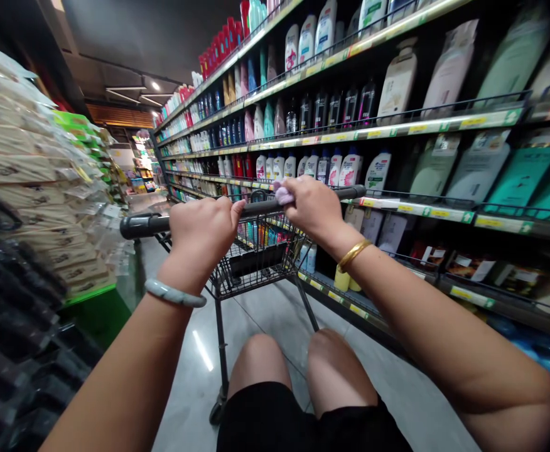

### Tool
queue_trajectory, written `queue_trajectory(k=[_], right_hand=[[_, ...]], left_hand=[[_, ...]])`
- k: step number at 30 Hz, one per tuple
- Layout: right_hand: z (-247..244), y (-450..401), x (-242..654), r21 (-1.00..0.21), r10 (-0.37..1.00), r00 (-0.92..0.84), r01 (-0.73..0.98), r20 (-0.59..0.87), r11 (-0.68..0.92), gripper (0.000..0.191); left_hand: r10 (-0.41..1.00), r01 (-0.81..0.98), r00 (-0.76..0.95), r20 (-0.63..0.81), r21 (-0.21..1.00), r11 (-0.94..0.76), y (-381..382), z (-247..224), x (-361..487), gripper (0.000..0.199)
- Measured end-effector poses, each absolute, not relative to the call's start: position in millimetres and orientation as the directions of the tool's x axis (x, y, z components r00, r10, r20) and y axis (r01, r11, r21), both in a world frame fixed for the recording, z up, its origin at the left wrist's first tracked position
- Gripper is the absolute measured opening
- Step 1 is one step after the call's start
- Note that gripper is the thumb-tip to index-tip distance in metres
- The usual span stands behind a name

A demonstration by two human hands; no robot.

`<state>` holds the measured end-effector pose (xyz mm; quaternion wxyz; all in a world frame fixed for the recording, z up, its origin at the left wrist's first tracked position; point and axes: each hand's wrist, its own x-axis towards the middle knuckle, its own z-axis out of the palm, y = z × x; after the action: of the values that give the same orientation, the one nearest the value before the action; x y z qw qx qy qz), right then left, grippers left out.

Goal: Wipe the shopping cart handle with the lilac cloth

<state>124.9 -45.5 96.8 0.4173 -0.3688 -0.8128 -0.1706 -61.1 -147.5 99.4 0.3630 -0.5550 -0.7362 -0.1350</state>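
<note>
Ahead of me stands a dark wire shopping cart (218,287). Its black push handle (262,208) runs across in front of my body. My left hand (202,229) is closed around the handle near its left end, the thumb pointing along the bar. Farther right, my right hand (317,210) is closed over the same handle. A small fuzzy lilac thing (283,192) sticks out by the right thumb and fingers; whether it is a cloth or a scrunchie I cannot tell. A pale bangle (175,294) circles my left wrist, a gold one (353,255) my right.
Tall shelves (463,119) of shampoo and pump bottles line the right side, close to the cart. On the left rise stacked beige packages (34,188) over a green base (100,311). Grey floor (185,376) stretches forward between them toward more displays.
</note>
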Motion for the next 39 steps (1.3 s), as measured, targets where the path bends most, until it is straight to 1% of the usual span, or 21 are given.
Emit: queue_trajectory(k=[2, 4, 8, 10, 12, 15, 17, 18, 21, 22, 23, 24, 25, 27, 28, 29, 30, 33, 36, 39], right_hand=[[100, -41, 126, -0.103, 0.536, -0.299, 0.796, 0.79, 0.596, 0.035], [99, -46, 116, -0.112, 0.542, -0.299, 0.792, 0.785, 0.6, 0.036], [91, -61, 89, 0.012, 0.374, -0.471, 0.635, 0.799, 0.773, 0.043], [92, -56, 89, 0.038, 0.339, -0.517, 0.588, 0.786, 0.808, 0.044], [97, -43, 97, 0.003, 0.394, -0.502, 0.62, 0.77, 0.785, 0.039], [104, -27, 107, -0.104, 0.541, -0.378, 0.741, 0.751, 0.663, 0.03], [103, -28, 105, -0.124, 0.559, -0.346, 0.761, 0.753, 0.637, 0.031], [99, -31, 101, -0.104, 0.53, -0.368, 0.741, 0.764, 0.664, 0.033], [82, -34, 93, 0.018, 0.352, -0.488, 0.604, 0.799, 0.797, 0.04], [76, -30, 94, 0.035, 0.309, -0.495, 0.57, 0.812, 0.821, 0.042], [71, -23, 97, 0.024, 0.293, -0.471, 0.559, 0.832, 0.829, 0.041], [66, -14, 102, -0.022, 0.307, -0.411, 0.568, 0.858, 0.823, 0.04], [61, -4, 107, -0.099, 0.341, -0.314, 0.59, 0.886, 0.801, 0.038], [50, 14, 113, -0.294, 0.407, -0.052, 0.609, 0.912, 0.736, 0.036], [44, 19, 113, -0.365, 0.412, 0.061, 0.594, 0.909, 0.717, 0.036], [36, 21, 109, -0.401, 0.397, 0.14, 0.57, 0.907, 0.717, 0.036], [28, 21, 103, -0.394, 0.358, 0.177, 0.545, 0.917, 0.74, 0.036], [0, 14, 75, -0.149, 0.166, 0.008, 0.48, 0.986, 0.864, 0.031], [-25, 15, 52, -0.08, 0.11, -0.036, 0.474, 0.993, 0.877, 0.03], [-39, 28, 38, -0.058, 0.058, 0.013, 0.443, 0.998, 0.895, 0.029]], left_hand=[[0.717, 0.918, -0.12, 0.687, -0.199, 0.344, -144, 99, -60, 0.079], [0.713, 0.921, -0.12, 0.69, -0.19, 0.339, -140, 99, -57, 0.078], [0.72, 0.929, -0.126, 0.682, -0.173, 0.327, -133, 98, -55, 0.072], [0.721, 0.935, -0.125, 0.681, -0.163, 0.316, -130, 97, -56, 0.071], [0.716, 0.941, -0.124, 0.687, -0.147, 0.304, -126, 96, -57, 0.072], [0.702, 0.95, -0.127, 0.701, -0.118, 0.29, -122, 94, -58, 0.072], [0.701, 0.952, -0.126, 0.702, -0.114, 0.285, -119, 93, -58, 0.071], [0.704, 0.95, -0.126, 0.699, -0.119, 0.288, -118, 94, -58, 0.071], [0.708, 0.939, -0.13, 0.694, -0.143, 0.313, -118, 94, -58, 0.072], [0.705, 0.937, -0.123, 0.698, -0.153, 0.315, -119, 95, -59, 0.072], [0.702, 0.936, -0.111, 0.703, -0.163, 0.312, -120, 95, -59, 0.073], [0.699, 0.937, -0.096, 0.709, -0.174, 0.304, -120, 94, -60, 0.074], [0.695, 0.937, -0.078, 0.715, -0.185, 0.296, -121, 94, -61, 0.075], [0.679, 0.935, -0.054, 0.732, -0.202, 0.292, -122, 93, -62, 0.076], [0.669, 0.932, -0.05, 0.741, -0.206, 0.298, -122, 92, -62, 0.075], [0.659, 0.929, -0.048, 0.751, -0.209, 0.306, -121, 91, -62, 0.075], [0.649, 0.926, -0.047, 0.759, -0.21, 0.314, -121, 91, -63, 0.074], [0.625, 0.921, -0.051, 0.779, -0.205, 0.331, -119, 89, -64, 0.069], [0.608, 0.917, -0.033, 0.793, -0.217, 0.334, -118, 88, -68, 0.065], [0.594, 0.906, -0.003, 0.805, -0.249, 0.341, -116, 87, -72, 0.062]])
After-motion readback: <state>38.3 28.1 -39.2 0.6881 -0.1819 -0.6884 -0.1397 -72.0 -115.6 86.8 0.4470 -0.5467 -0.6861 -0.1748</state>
